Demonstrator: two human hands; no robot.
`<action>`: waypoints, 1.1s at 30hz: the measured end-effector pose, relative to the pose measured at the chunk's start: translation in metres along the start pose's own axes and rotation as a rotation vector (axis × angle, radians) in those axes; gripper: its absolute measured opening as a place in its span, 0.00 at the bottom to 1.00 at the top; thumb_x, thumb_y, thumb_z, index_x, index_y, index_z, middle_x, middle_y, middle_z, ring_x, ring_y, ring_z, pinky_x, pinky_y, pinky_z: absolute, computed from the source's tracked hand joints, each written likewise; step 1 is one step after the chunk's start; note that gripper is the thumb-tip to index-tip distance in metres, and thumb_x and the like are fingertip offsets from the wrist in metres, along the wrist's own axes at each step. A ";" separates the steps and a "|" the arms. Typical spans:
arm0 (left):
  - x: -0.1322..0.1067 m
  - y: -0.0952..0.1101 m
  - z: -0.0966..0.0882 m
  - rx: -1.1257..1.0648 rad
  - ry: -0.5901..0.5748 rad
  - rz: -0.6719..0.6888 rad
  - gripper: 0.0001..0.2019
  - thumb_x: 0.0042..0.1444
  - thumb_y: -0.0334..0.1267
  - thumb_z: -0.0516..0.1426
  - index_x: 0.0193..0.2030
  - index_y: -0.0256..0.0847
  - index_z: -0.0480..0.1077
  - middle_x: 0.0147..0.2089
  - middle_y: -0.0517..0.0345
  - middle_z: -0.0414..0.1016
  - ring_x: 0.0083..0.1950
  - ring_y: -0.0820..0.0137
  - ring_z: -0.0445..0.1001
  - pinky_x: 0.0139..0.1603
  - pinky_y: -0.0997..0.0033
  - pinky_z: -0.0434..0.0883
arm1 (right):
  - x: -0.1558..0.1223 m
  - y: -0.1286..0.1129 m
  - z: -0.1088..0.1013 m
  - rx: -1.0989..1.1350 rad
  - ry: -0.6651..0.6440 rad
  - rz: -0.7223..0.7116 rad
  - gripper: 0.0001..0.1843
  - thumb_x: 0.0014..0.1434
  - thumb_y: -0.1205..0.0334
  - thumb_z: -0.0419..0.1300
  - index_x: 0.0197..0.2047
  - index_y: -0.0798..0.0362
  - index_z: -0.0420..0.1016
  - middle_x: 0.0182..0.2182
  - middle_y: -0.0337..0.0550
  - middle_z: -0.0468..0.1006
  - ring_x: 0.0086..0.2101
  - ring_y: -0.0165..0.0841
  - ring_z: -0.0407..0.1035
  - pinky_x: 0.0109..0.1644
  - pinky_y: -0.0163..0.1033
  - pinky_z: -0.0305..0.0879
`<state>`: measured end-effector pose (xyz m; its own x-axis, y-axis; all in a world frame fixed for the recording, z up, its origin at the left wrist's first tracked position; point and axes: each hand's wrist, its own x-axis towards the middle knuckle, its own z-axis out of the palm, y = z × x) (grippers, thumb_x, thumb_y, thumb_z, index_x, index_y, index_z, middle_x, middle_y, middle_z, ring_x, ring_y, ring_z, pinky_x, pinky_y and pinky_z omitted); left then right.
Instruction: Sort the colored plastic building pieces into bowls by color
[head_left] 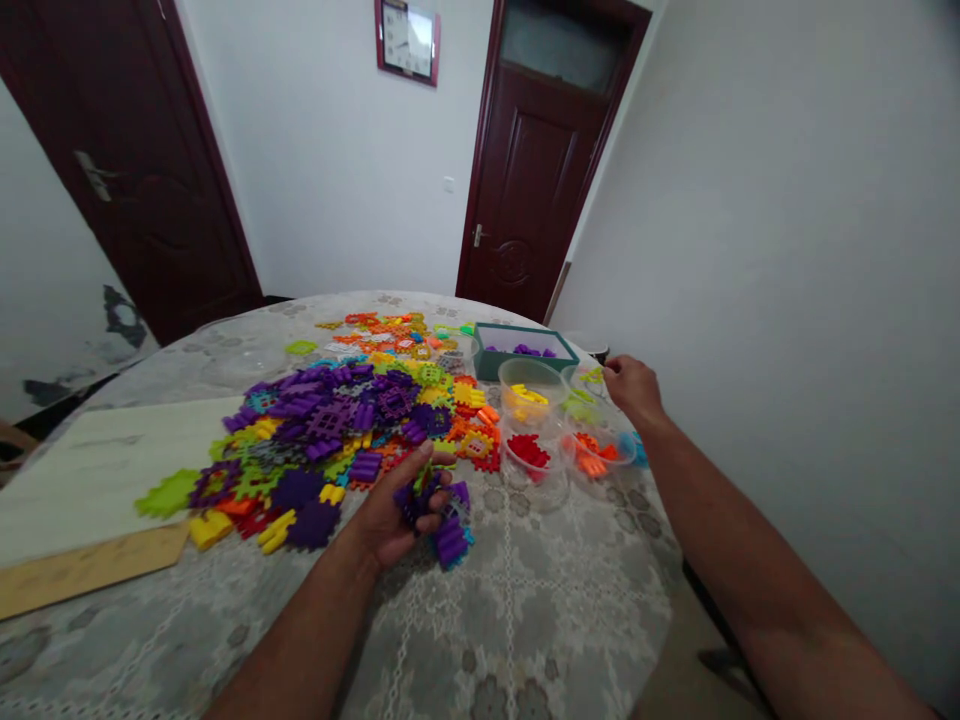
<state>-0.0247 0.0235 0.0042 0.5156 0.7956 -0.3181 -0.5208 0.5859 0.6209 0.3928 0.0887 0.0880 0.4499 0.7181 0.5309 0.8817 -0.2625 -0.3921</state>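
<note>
My left hand (390,515) is closed around a few interlocking plastic building pieces (418,500), dark purple and lime green. Just past its fingers, more purple pieces (451,535) with bits of grey and blue stick out; whether the hand holds these too I cannot tell. My right hand (636,388) reaches out to the far right, its fingers pinched at the rim of a clear bowl with lime-green pieces (581,405). What the fingertips hold, if anything, is hidden. Left of my hands spreads a big mixed pile of toothed pieces (330,415), mostly purple on top.
Clear bowls hold yellow pieces (527,396), red pieces (528,452) and orange pieces (595,455). Behind them a green-rimmed box (491,366) contains purple pieces. A pale sheet (112,455) and a tan strip (97,570) lie left on the cloth-covered round table (562,610).
</note>
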 end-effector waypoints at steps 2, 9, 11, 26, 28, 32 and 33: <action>0.000 0.000 0.000 0.001 -0.004 0.004 0.16 0.68 0.48 0.60 0.46 0.34 0.77 0.35 0.53 0.73 0.25 0.76 0.69 0.16 0.82 0.58 | -0.001 0.002 0.000 0.011 0.011 0.000 0.15 0.61 0.62 0.58 0.45 0.54 0.85 0.44 0.54 0.86 0.44 0.44 0.78 0.53 0.46 0.68; -0.001 -0.004 0.001 0.008 -0.045 0.000 0.18 0.67 0.51 0.61 0.46 0.35 0.77 0.34 0.52 0.74 0.24 0.74 0.69 0.16 0.81 0.58 | -0.077 -0.062 -0.005 0.347 -0.217 -0.241 0.15 0.66 0.58 0.57 0.48 0.51 0.83 0.40 0.45 0.85 0.36 0.36 0.78 0.45 0.40 0.71; -0.001 -0.004 0.002 -0.002 -0.055 -0.014 0.19 0.67 0.52 0.60 0.46 0.35 0.77 0.33 0.51 0.75 0.24 0.74 0.69 0.16 0.82 0.56 | -0.113 -0.093 -0.007 0.453 -0.388 -0.395 0.14 0.67 0.58 0.58 0.49 0.50 0.83 0.40 0.44 0.85 0.37 0.36 0.78 0.45 0.40 0.71; 0.002 -0.006 -0.007 -0.031 -0.159 -0.075 0.19 0.69 0.53 0.56 0.44 0.37 0.75 0.31 0.53 0.77 0.24 0.70 0.76 0.14 0.81 0.59 | -0.187 -0.161 0.014 0.653 -0.700 -0.802 0.11 0.69 0.66 0.60 0.52 0.48 0.77 0.46 0.45 0.81 0.46 0.37 0.75 0.52 0.44 0.69; 0.002 -0.005 -0.007 -0.041 -0.191 -0.098 0.19 0.68 0.53 0.57 0.48 0.38 0.75 0.34 0.51 0.78 0.25 0.69 0.76 0.14 0.81 0.59 | -0.180 -0.158 0.004 0.662 -0.740 -0.745 0.07 0.69 0.65 0.60 0.48 0.48 0.78 0.41 0.42 0.80 0.41 0.35 0.74 0.46 0.40 0.68; 0.002 -0.002 -0.006 -0.084 -0.167 -0.131 0.19 0.68 0.53 0.57 0.50 0.37 0.75 0.37 0.47 0.79 0.25 0.70 0.75 0.15 0.81 0.59 | -0.161 -0.145 -0.012 0.682 -0.764 -0.493 0.08 0.70 0.57 0.59 0.46 0.49 0.77 0.29 0.36 0.76 0.28 0.31 0.69 0.34 0.36 0.64; 0.002 -0.001 -0.006 -0.091 -0.139 -0.122 0.19 0.67 0.52 0.58 0.50 0.37 0.75 0.37 0.47 0.78 0.25 0.70 0.74 0.15 0.81 0.59 | -0.154 -0.139 -0.013 0.676 -0.732 -0.454 0.09 0.69 0.55 0.59 0.47 0.49 0.77 0.29 0.36 0.76 0.28 0.31 0.69 0.33 0.36 0.64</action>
<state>-0.0275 0.0256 -0.0012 0.6645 0.6923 -0.2812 -0.5045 0.6933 0.5147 0.2034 0.0061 0.0707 -0.2884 0.9262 0.2427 0.5832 0.3710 -0.7227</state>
